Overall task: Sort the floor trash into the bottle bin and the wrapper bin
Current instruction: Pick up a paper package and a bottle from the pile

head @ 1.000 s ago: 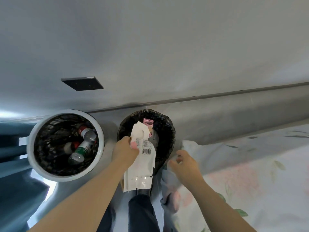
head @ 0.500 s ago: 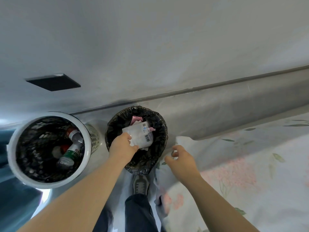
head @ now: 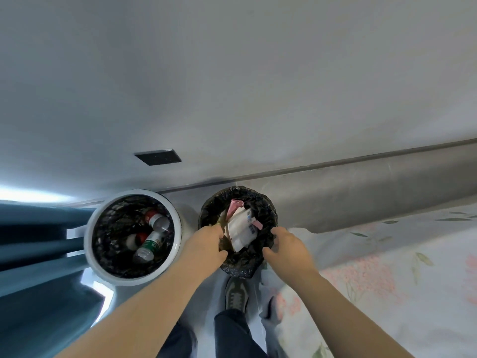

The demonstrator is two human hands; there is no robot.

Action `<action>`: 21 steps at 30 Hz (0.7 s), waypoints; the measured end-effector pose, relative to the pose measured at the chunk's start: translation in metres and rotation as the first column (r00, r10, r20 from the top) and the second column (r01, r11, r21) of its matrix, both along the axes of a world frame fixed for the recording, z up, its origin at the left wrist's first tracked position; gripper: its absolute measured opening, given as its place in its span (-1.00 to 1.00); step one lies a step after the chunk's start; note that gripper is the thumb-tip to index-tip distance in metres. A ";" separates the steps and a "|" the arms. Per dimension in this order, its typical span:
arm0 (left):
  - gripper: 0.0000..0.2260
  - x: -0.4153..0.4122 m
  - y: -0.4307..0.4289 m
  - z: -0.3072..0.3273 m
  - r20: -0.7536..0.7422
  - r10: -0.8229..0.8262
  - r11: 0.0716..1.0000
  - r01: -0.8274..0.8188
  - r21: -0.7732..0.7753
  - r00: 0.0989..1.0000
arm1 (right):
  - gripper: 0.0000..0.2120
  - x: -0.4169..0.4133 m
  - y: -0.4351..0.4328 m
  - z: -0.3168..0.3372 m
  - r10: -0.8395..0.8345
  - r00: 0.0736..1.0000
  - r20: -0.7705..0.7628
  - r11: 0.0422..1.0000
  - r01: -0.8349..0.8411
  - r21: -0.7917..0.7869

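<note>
Hovering both hands at the wrapper bin, wrappers already inside

Wrapper bin (head: 269, 211), black liner, stands on the floor (head: 335, 192) by the wall (head: 232, 86), just right of the bottle bin (head: 90, 237), which has a white rim and a black liner too. The bins stand close, and touching or not is unclear.

In the wrapper bin a white wrapper (head: 241, 228) with a barcode lies crumpled near the middle. A pink wrapper (head: 235, 205) sticks up behind it, and an olive strip (head: 224, 229) runs along its left side.

Left hand (head: 206, 245) is at the near-left rim with its fingers curled right against the olive strip. Cannot tell if it pinches the strip or only touches it. Right hand (head: 287, 248) is at the near-right rim, fingers loosely curled, thumb toward the liner, nothing seen in it.

Bottle bin holds a green-label bottle (head: 149, 246) lying on its side, a red-label bottle (head: 157, 219) behind it, and a third one (head: 134, 239) that is partly hidden.

Rest: a shoe (head: 236, 298) just below the wrapper bin, a bed (head: 387, 267) with a floral sheet on the right, a blue curtain (head: 31, 254) on the left, and a dark plate (head: 157, 156) on the wall
</note>
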State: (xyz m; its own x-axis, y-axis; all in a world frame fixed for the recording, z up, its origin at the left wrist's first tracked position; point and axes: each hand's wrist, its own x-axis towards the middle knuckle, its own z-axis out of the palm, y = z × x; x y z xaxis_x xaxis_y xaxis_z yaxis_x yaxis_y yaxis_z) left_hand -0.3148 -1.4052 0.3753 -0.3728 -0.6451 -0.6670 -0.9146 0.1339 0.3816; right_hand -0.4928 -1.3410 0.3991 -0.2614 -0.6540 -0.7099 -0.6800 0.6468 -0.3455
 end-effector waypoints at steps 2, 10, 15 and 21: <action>-0.76 0.013 -0.005 0.028 0.018 -0.103 0.994 0.104 -0.023 0.994 | -0.49 0.009 -0.001 0.020 0.061 0.998 -0.020 0.998 -0.061 -0.023; -0.67 0.062 -0.017 0.150 0.050 -0.191 0.976 0.195 -0.100 0.980 | -0.67 0.047 0.000 0.114 0.259 0.953 -0.159 0.961 -0.271 -0.058; -0.67 0.097 -0.005 0.212 0.016 -0.139 0.980 0.140 -0.144 0.990 | -0.63 0.074 0.000 0.177 0.280 0.943 -0.179 0.952 -0.298 -0.076; -0.66 0.139 0.011 0.278 -0.039 -0.051 0.983 0.044 -0.177 0.998 | -0.59 0.109 0.005 0.255 0.394 0.892 -0.222 0.892 -0.430 -0.140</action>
